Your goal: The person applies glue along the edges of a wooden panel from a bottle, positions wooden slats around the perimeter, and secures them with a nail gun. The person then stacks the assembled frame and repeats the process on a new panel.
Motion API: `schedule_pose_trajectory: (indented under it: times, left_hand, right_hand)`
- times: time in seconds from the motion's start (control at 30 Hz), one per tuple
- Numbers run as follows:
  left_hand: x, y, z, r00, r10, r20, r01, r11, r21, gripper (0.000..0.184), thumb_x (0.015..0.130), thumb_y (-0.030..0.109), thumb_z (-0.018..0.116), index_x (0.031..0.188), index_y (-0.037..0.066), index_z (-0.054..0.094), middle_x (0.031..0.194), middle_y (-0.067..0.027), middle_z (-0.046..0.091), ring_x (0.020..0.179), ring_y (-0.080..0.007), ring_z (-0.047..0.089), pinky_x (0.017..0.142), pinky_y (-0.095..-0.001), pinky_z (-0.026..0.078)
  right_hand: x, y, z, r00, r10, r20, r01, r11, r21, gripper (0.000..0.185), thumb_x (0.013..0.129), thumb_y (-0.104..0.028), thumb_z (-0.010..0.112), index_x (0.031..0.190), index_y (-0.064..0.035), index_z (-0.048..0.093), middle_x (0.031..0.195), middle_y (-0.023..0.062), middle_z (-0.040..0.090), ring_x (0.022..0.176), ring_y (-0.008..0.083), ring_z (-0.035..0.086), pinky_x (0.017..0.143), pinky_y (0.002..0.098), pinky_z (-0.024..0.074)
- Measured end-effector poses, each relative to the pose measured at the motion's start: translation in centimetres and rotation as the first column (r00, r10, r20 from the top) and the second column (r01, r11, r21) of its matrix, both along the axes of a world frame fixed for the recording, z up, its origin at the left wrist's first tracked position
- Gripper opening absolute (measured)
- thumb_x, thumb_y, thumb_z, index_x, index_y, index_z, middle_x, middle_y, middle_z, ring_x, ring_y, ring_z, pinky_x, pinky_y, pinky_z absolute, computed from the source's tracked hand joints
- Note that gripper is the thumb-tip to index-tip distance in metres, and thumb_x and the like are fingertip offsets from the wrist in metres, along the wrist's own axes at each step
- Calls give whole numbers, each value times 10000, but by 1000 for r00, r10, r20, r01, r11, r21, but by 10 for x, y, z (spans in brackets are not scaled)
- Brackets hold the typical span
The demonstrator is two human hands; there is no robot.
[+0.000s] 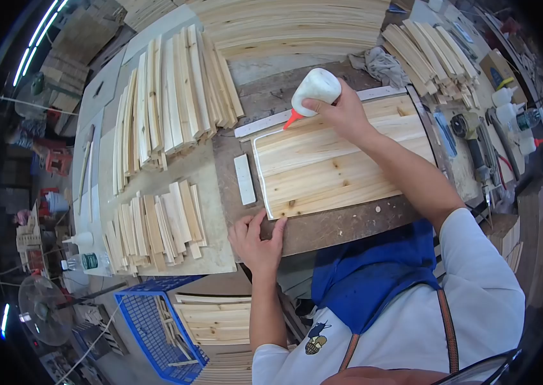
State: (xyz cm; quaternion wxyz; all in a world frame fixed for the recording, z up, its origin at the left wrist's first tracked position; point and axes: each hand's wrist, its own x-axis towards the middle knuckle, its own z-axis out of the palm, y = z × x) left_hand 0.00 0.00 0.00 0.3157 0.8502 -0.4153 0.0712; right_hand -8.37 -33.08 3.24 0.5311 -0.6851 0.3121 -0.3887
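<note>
Slats (pixel 178 96) are stacked left of panel (pixel 342 167), rag (pixel 382 66) bunched behind, white bar (pixel 244 179) set just beside its left edge. Panel is laid on brown workbench (pixel 323 237); crate (pixel 156 333) and fan (pixel 43 308) are seen at lower left. Bottle (pixel 315 92) is gripped in right hand (pixel 343 115), tip over panel's far edge; left hand (pixel 258 242) is spread at near corner.

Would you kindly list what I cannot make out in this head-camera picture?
Head view: most fingers of the right hand, hidden by the white bottle and the hand itself.
Head view: part of the board, covered by the right forearm.
Head view: some wood strips, cut off by the bottom edge.
Head view: print on the green label, too small.
</note>
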Motion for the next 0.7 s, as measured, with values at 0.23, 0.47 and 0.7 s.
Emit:
schedule_pose_trajectory:
  times: [0.23, 0.47, 0.7]
  left_hand:
    - [-11, -5, -7, 1000, 13, -19, -13, 1000, -11, 448, 715, 303, 972, 1073, 101, 793, 1040, -82, 638, 1038, -309, 592, 929, -443, 482]
    - [19, 7, -7, 1000, 9, 11, -9, 1000, 3, 441, 725, 290, 967, 1090, 109, 799, 1053, -85, 638, 1050, -307, 590, 945, -441, 480]
    - [27, 9, -12, 999, 7, 42, -6, 1000, -17, 456, 711, 330, 968, 1080, 118, 803, 1034, -84, 641, 1019, -316, 595, 931, -454, 476]
  right_hand:
    - [-37, -18, 3, 994, -36, -99, 34, 999, -23, 555, 883, -216, 904, 1312, -10, 618, 1213, 78, 717, 1118, 150, 664, 996, 336, 528]
    - [-35, -29, -12, 995, -100, 15, 101, 993, -65, 616, 837, -339, 931, 1258, 6, 643, 1159, 117, 737, 1060, 196, 698, 933, 361, 556]
    - [-58, -39, -8, 986, -164, -36, 161, 985, -66, 602, 855, -304, 919, 1282, 3, 628, 1175, 113, 734, 1082, 188, 694, 956, 357, 551]
